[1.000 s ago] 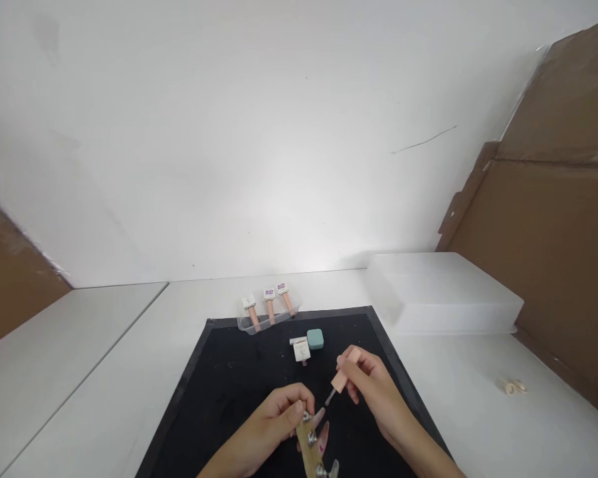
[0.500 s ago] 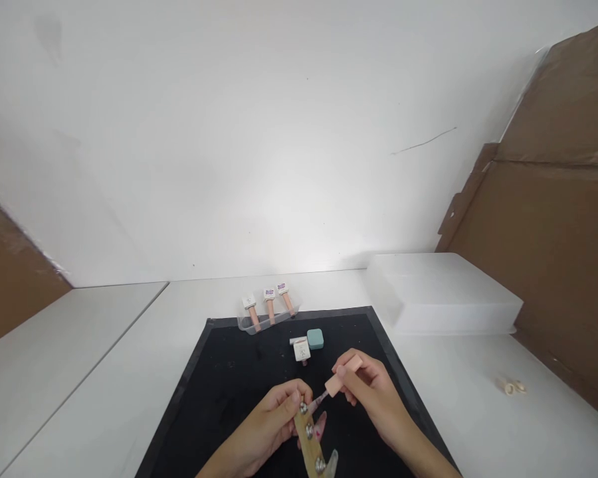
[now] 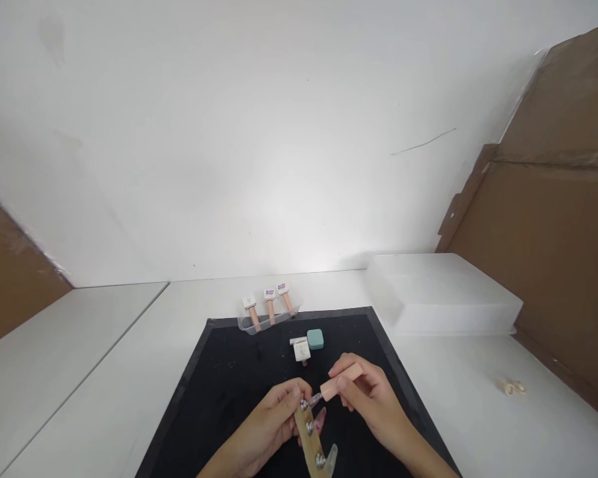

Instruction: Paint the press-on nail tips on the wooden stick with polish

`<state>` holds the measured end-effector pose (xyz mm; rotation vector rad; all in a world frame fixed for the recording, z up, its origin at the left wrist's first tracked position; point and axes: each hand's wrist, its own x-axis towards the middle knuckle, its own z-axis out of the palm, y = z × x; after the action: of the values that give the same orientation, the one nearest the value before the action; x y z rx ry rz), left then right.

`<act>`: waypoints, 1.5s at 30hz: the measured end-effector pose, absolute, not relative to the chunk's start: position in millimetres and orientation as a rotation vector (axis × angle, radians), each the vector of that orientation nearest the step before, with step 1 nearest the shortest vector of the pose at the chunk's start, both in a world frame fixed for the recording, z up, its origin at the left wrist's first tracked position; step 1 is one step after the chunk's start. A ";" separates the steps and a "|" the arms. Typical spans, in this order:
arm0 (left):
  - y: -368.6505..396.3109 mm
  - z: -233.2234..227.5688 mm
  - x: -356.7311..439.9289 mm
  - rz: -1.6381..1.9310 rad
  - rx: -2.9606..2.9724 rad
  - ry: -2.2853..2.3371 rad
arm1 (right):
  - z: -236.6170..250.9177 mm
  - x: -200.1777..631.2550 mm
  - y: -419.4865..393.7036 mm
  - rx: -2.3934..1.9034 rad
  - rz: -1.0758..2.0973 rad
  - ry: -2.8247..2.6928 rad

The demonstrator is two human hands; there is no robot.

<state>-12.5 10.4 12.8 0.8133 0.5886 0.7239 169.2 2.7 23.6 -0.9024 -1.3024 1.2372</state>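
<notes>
My left hand grips the upper end of a wooden nail-tip stand, a strip with metal studs that bear false nails. Pointed nail tips stick out from its right side, a pinkish one in the middle and a clear one lower down. In my right hand is a nail polish brush, held by its peach cap between thumb and fingers. Its bristle end lies at the topmost nail tip; contact is too small to judge. Beyond the hands stands a white polish bottle.
A mint-green square case sits beside the bottle on the black mat. Behind, a clear tray holds three peach-capped polish bottles. A white box stands at right, with small beige rings nearer me.
The brush has moved slightly left and lower its angle, bringing the cap nearer the top nail tip. My left hand and the stand have hardly shifted.
</notes>
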 end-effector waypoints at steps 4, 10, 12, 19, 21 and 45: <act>10.0 11.0 -13.6 0.722 0.806 0.600 | 21.4 169.0 5.8 -0.972 1.125 -1.258; 8.8 11.8 -14.0 0.715 0.814 0.604 | 22.8 171.9 5.4 -0.924 1.193 -1.188; 8.9 14.5 -13.1 0.706 0.824 0.608 | 24.5 171.9 2.8 -0.867 1.246 -1.243; 10.4 17.2 -12.0 0.718 0.808 0.619 | 26.1 168.6 1.5 -0.970 1.080 -1.328; 10.4 16.2 -12.6 0.723 0.801 0.634 | 24.8 168.5 4.0 -0.989 1.015 -1.282; 9.5 17.8 -12.1 0.704 0.818 0.634 | 25.6 170.2 1.2 -0.857 1.251 -1.256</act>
<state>-12.1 9.5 17.8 0.8176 0.6344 0.7044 170.2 1.2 25.6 -0.8573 -1.2559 1.2507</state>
